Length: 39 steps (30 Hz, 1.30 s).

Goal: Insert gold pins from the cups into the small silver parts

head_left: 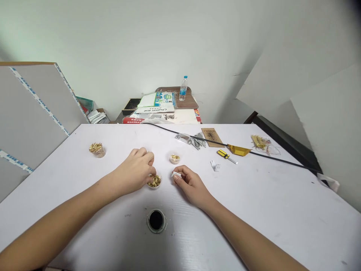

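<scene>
My left hand (138,169) reaches over a small clear cup (155,187) filled with small brass-coloured metal pieces (154,181). Its thumb and fingertips are curled down together at the cup's left side, among the pieces; whether they grip one is hidden. To the right, my right hand (190,184) pinches a small white folded piece (176,174), perhaps paper, between thumb and fingers just above the table. A second, smaller cup (175,161) with brass pieces stands beyond, between the two hands.
A container of long brass pins (96,148) stands at left. A yellow screwdriver (227,156), crumpled white paper (215,165), a black cable (270,157), gold folded sheet (239,150), brown card (212,137) and bag of gold pieces (259,142) lie right. A round hole (156,221) sits in front.
</scene>
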Available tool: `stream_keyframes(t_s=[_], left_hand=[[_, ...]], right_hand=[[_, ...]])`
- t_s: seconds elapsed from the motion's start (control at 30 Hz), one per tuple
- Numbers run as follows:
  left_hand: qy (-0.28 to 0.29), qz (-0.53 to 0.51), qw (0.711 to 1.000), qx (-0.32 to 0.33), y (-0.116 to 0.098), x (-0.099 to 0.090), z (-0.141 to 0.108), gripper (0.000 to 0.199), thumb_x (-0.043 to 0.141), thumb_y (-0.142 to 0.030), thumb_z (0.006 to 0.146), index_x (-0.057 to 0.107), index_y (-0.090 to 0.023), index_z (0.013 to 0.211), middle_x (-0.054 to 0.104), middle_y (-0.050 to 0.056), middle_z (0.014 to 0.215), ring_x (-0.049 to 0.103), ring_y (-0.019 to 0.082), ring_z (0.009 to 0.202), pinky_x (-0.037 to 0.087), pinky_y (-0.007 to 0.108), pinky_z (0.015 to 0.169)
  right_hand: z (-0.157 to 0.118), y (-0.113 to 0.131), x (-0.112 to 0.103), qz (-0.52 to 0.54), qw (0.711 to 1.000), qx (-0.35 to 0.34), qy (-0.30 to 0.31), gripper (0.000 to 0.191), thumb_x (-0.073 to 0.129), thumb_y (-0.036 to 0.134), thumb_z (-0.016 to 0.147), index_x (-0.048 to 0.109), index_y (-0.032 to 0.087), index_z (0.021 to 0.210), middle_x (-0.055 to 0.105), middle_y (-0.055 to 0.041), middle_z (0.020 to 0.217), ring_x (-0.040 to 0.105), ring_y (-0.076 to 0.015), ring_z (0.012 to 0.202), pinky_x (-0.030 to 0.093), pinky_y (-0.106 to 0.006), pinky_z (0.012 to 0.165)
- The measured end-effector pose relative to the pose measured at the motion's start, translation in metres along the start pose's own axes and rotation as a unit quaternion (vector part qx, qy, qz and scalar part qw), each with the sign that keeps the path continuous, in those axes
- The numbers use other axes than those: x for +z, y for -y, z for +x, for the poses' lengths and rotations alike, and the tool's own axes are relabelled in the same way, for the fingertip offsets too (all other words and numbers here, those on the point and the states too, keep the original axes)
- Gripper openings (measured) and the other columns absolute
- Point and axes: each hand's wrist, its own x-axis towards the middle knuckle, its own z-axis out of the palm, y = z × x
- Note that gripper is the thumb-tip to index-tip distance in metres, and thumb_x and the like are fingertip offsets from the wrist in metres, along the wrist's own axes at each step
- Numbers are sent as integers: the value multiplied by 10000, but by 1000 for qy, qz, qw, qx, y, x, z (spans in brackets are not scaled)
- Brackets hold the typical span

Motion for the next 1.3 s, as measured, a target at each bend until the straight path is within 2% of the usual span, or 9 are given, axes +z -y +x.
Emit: stream_keyframes(t_s=[0.1, 0.2, 0.33, 0.5, 0.6, 0.73, 0.87, 1.07, 1.3], left_hand=[[49, 31, 998, 7, -8, 3, 14, 162, 781, -338, 806, 802, -270, 952, 670, 88, 1110, 509, 313, 1098, 373, 402, 866], [87, 61, 994, 31, -12, 10, 26, 90, 716, -255, 838, 796, -220, 862, 708, 92, 945, 556, 276, 953, 368, 375, 785], [45, 63, 995, 67, -9, 17, 39, 149, 644, -177, 863, 786, -210, 834, 715, 81, 878, 558, 235, 853, 336, 363, 726], [-6, 72, 994, 84, 3, 21, 52, 144, 668, -155, 850, 762, -191, 747, 685, 101, 806, 530, 267, 905, 288, 393, 734], [-28, 67, 994, 76, 10, 22, 59, 107, 694, -182, 846, 771, -194, 773, 674, 113, 877, 504, 278, 950, 281, 393, 752], [-31, 66, 996, 56, 18, 23, 68, 89, 715, -257, 852, 795, -220, 863, 644, 119, 1039, 469, 288, 1011, 294, 382, 778], [-29, 66, 996, 49, 25, 22, 78, 90, 725, -256, 846, 802, -220, 875, 625, 121, 1156, 445, 306, 1075, 311, 389, 808], [-15, 46, 999, 21, 32, 13, 92, 110, 710, -248, 852, 809, -232, 899, 623, 102, 1225, 448, 307, 1115, 331, 413, 849], [-12, 46, 999, 27, 39, 4, 94, 131, 680, -250, 857, 803, -228, 895, 667, 90, 1178, 465, 301, 1093, 309, 402, 835]], right_hand=[[0, 0, 0, 3, 1000, -4, 4, 234, 544, 424, 949, 563, 201, 1017, 623, -9, 766, 489, -157, 671, 371, -281, 628], [0, 1, 0, -6, 1000, -4, 4, 240, 539, 425, 949, 565, 198, 1024, 623, -7, 767, 484, -155, 666, 370, -280, 626], [-1, 3, 0, -21, 1000, -4, 0, 245, 540, 424, 949, 573, 194, 1027, 614, -4, 761, 482, -154, 667, 370, -278, 627], [-1, 5, 0, -30, 1000, 3, -1, 228, 540, 406, 947, 586, 198, 1026, 591, 0, 747, 471, -154, 664, 365, -281, 625], [-2, 4, -1, -42, 999, 2, -3, 216, 540, 403, 950, 596, 201, 1006, 580, 1, 741, 474, -156, 667, 362, -279, 623], [-2, 4, 0, -43, 999, 0, -7, 208, 538, 392, 950, 599, 202, 1008, 592, -3, 760, 485, -157, 679, 363, -277, 629], [-2, 6, 0, -47, 999, 6, -5, 213, 540, 396, 942, 600, 200, 1001, 594, -6, 765, 480, -160, 684, 361, -280, 635], [-2, 10, 1, -37, 999, 9, -1, 239, 548, 423, 926, 593, 198, 995, 585, -3, 743, 466, -158, 661, 350, -276, 622], [-1, 6, 1, -53, 999, 7, 3, 240, 535, 412, 935, 594, 199, 1027, 546, 7, 721, 443, -155, 649, 347, -278, 613]])
